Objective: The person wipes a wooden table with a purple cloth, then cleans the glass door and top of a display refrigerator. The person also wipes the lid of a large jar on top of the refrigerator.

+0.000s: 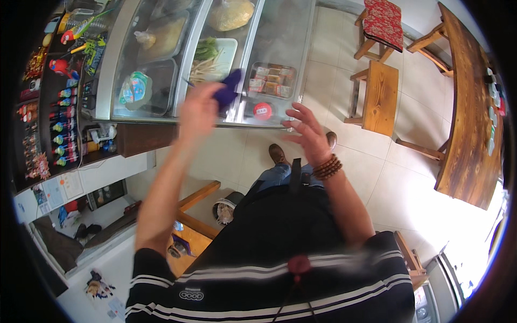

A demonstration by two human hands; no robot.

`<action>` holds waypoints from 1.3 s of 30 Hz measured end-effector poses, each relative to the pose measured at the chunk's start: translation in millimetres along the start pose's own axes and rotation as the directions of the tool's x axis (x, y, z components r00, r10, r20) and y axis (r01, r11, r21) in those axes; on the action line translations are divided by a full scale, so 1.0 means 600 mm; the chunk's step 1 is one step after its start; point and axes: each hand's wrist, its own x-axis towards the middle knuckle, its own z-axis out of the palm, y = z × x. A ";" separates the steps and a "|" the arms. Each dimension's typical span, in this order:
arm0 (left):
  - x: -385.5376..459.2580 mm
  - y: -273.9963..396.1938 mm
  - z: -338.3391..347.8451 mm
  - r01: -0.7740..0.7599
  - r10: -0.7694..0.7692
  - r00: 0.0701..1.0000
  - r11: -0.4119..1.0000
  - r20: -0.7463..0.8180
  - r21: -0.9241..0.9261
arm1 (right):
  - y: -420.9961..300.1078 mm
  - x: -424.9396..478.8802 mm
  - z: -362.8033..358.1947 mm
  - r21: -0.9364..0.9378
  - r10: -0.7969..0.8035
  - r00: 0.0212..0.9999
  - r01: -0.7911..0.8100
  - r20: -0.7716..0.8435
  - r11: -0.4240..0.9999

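My left hand [200, 109], blurred, holds a dark purple cloth [228, 91] over the glass top of a display case [278, 40]. My right hand [307, 131], wearing a beaded bracelet, hangs beside the case's corner with its fingers apart and nothing in it. Under the glass lie a white tray [228, 54] with greens and pale strips of food, a clear tray of small packaged items [271, 80], a red round lid [262, 110] and a blue-green package [135, 88]. Whether the cloth touches the glass cannot be told.
Shelves [66, 109] with bottles and toy parrots stand at the left. To the right are a wooden stool [380, 97], a cloth-covered stool [383, 24] and a long wooden table [464, 121]. A bin [228, 208] and a wooden chair [198, 226] are near my body's left side.
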 end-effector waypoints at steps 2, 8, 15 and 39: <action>-0.020 0.065 0.109 0.294 -0.272 0.949 0.946 0.158 -0.137 | 0.024 -0.014 0.050 0.181 -0.008 0.999 0.014 -0.038 0.983; -0.158 0.095 0.232 0.280 -0.092 0.910 0.856 0.405 -0.435 | 0.158 -0.017 -0.011 0.659 0.135 0.987 -0.047 -0.083 0.750; -0.120 -0.033 -0.111 -0.150 0.165 0.961 0.985 -0.222 0.082 | 0.272 0.160 -0.066 0.294 0.036 0.801 0.176 -0.597 0.939; -0.088 -0.254 -0.305 0.156 0.194 0.544 0.933 -0.816 0.325 | 0.133 0.154 0.407 -0.654 -0.643 0.725 0.614 0.247 0.442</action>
